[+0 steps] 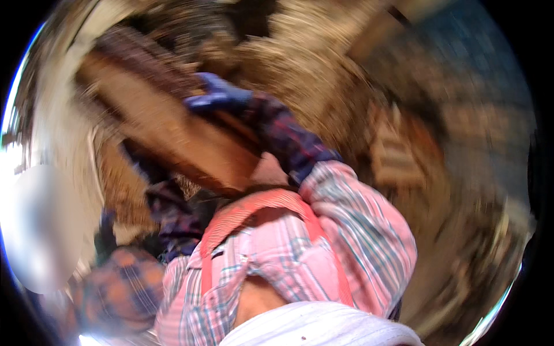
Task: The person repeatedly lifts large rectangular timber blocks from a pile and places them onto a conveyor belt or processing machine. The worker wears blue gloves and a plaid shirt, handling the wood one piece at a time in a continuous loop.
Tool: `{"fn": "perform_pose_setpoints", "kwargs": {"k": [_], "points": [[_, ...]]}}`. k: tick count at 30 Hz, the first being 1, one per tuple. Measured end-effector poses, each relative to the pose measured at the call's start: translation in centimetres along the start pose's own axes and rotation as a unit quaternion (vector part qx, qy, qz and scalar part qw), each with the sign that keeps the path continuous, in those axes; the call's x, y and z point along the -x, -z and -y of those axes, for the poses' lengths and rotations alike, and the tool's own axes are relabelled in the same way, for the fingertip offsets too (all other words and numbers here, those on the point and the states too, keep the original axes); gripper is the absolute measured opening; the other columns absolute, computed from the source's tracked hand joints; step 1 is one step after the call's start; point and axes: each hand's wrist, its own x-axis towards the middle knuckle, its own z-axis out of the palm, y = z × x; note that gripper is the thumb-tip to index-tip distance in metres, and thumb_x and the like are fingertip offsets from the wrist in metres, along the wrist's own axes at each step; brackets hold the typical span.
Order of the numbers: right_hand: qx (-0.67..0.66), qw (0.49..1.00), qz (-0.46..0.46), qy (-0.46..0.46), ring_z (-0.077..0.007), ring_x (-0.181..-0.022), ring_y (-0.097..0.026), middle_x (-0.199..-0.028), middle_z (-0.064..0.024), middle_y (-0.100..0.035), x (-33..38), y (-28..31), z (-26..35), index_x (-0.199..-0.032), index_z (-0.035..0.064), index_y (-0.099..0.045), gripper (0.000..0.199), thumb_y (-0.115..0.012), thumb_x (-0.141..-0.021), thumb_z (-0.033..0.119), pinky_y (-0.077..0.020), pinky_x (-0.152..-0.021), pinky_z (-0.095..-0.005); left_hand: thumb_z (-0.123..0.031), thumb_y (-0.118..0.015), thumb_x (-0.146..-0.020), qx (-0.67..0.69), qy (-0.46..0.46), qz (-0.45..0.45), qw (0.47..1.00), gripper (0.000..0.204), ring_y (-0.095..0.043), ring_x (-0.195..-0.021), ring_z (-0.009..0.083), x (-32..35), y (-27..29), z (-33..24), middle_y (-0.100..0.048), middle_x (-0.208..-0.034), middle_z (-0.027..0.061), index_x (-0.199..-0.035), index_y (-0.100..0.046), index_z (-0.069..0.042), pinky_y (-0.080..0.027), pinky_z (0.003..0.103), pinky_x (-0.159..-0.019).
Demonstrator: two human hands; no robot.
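Observation:
A long brown trough-like piece (156,124) with dark raised sides slants from the upper left down toward my chest. My right hand (222,95), in a blue glove, grips its right side, fingers and thumb parted over the edge. On the opposite side, my left hand (135,157), in a dark blue glove, is pressed against the edge; blur smears its fingers, and part of it is hidden under the piece. Dark patterned sleeve covers reach up both forearms. The near end of the piece lies close to my red apron (259,210).
Beside me at the lower left is another person in an orange and blue plaid garment (124,282). Rough tan heaped material (311,63) spreads beyond my hands. A stepped, pale brown block-like shape (395,153) stands to the right. Motion blurs the surroundings.

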Motion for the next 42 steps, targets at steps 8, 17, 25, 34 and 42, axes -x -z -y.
{"fn": "perform_pose_setpoints", "kwargs": {"k": [8,17,25,34,42], "points": [[0.035,0.973,-0.109,0.199,-0.0164,-0.088,-0.059,-0.108,-0.0119,-0.058,13.3,0.8,2.0,-0.129,0.0024,-0.037,0.057,-0.061,-0.084,0.028,-0.0475,-0.08,-0.0295,-0.04,-0.039,-0.094,-0.247,-0.016,0.308,0.919,0.049,-0.051,-0.105,0.0193,7.3,-20.8,-5.5,-0.054,-0.116,0.0109,-0.122,-0.048,0.0,-0.042,0.031,-0.089],[-0.007,0.754,-0.55,0.359,-0.0214,-0.112,-0.044,-0.125,-0.0064,-0.046,42.4,4.4,7.0,-0.127,0.0075,-0.04,0.047,-0.048,-0.09,0.034,-0.0365,-0.095,-0.0374,-0.019,-0.053,-0.09,-0.293,-0.039,0.639,0.71,0.028,-0.055,-0.092,0.0106,25.6,-48.3,16.4,-0.061,-0.099,0.0031,-0.107,-0.059,0.002,-0.045,0.026,-0.079],[-0.008,0.568,-0.779,0.264,-0.0284,-0.131,-0.023,-0.144,-0.0064,-0.022,52.5,5.6,26.0,-0.14,0.0179,-0.025,0.075,-0.045,-0.082,0.061,-0.0227,-0.105,-0.0432,-0.014,-0.05,-0.091,-0.082,0.176,0.701,0.686,0.028,-0.054,-0.099,0.0127,26.2,-51.9,21.5,-0.058,-0.109,0.0071,-0.115,-0.053,0.001,-0.045,0.027,-0.088],[0.608,0.713,-0.285,-0.204,-0.0188,-0.092,-0.047,-0.102,-0.0026,-0.05,28.8,18.2,-6.0,-0.106,0.0078,-0.05,0.035,-0.055,-0.082,0.032,-0.0401,-0.077,-0.0356,-0.031,-0.053,-0.088,-0.371,0.331,0.208,0.843,0.027,-0.059,-0.08,0.0109,14.0,-20.7,10.6,-0.063,-0.091,0.0039,-0.1,-0.061,-0.007,-0.044,0.022,-0.069],[0.219,0.954,-0.002,-0.205,-0.0113,-0.085,-0.053,-0.096,-0.0031,-0.058,7.4,1.2,0.3,-0.103,0.0027,-0.057,0.028,-0.062,-0.082,0.02,-0.0448,-0.07,-0.0274,-0.041,-0.054,-0.086,-0.197,0.2,0.029,0.959,0.044,-0.057,-0.093,0.0179,3.5,-9.2,9.2,-0.059,-0.107,0.0078,-0.115,-0.052,-0.008,-0.044,0.031,-0.08]]}}
